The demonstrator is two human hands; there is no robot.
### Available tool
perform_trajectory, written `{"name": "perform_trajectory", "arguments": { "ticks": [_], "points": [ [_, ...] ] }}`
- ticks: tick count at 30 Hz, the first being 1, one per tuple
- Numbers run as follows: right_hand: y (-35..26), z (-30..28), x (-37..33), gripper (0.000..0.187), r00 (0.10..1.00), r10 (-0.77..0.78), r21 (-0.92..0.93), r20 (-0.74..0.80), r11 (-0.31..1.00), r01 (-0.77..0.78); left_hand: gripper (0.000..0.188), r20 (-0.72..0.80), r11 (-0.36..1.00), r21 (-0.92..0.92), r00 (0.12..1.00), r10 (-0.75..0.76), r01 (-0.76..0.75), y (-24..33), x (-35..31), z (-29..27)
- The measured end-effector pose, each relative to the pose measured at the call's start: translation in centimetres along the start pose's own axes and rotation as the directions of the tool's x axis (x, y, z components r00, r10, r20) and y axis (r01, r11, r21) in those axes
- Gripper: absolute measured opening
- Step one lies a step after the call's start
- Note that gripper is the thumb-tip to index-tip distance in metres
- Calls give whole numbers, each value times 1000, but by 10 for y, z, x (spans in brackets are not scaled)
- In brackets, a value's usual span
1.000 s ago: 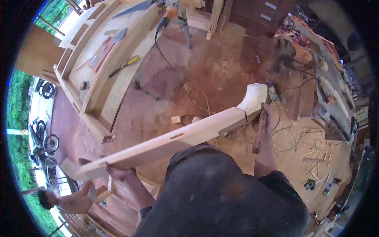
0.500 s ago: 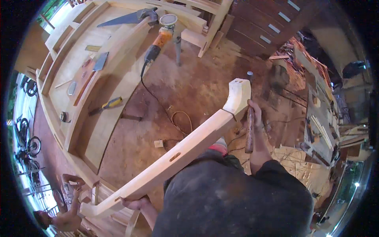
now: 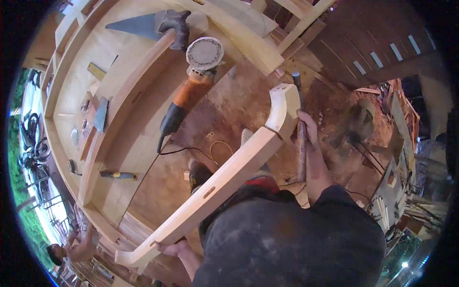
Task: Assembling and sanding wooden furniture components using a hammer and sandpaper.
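A long pale wooden beam (image 3: 224, 179) slants across in front of my body. It has a curved upper end, a slot in its face and a flared lower end. My left hand (image 3: 176, 248) grips it from beneath near that lower end. Up at the curved end, my right hand (image 3: 309, 128) is closed round the beam's edge and also holds a brown rod-shaped tool (image 3: 301, 153) with a grey metal end. The tool stands nearly parallel to my right forearm, and its exact kind is unclear.
To the left, a curved wooden frame (image 3: 88, 184) bears an orange angle grinder (image 3: 186, 93), a hammer (image 3: 178, 31), a saw blade (image 3: 134, 25) and a yellow-handled tool (image 3: 119, 175). A cable (image 3: 191, 149) trails over the floor. A person (image 3: 81, 246) sits at the lower left.
I have moved forward with the beam: the grinder and curved frame look nearer, and my feet now show below the beam. Both hands keep their hold.
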State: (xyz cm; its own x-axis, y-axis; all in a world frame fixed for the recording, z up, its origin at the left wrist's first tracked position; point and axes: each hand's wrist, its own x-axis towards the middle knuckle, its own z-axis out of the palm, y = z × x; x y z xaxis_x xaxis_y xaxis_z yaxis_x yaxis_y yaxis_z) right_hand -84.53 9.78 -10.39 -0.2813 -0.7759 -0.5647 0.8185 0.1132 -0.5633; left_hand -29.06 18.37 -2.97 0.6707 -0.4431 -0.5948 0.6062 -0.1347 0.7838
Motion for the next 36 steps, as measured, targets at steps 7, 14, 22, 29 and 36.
{"name": "perform_trajectory", "arguments": {
  "ticks": [7,14,22,29,36],
  "points": [
    [-11,27,8,32,987,-39,-124,-159,992,19,71,40,999,34,999,-16,15,-14,30,-4],
    [-14,35,7,42,977,-85,-66,-195,995,74,69,12,997,29,997,-75,74,-9,22,-10],
    [-41,38,6,39,980,7,-125,-201,992,-32,63,-19,988,155,1000,1,2,-26,4,6],
    [-43,5,19,41,962,86,-252,-260,955,-154,62,-142,998,57,989,-26,35,-37,1,2],
    [-43,8,18,31,983,7,-198,-185,979,-44,54,-134,995,13,987,-94,97,-41,11,-7]
  ]
}}
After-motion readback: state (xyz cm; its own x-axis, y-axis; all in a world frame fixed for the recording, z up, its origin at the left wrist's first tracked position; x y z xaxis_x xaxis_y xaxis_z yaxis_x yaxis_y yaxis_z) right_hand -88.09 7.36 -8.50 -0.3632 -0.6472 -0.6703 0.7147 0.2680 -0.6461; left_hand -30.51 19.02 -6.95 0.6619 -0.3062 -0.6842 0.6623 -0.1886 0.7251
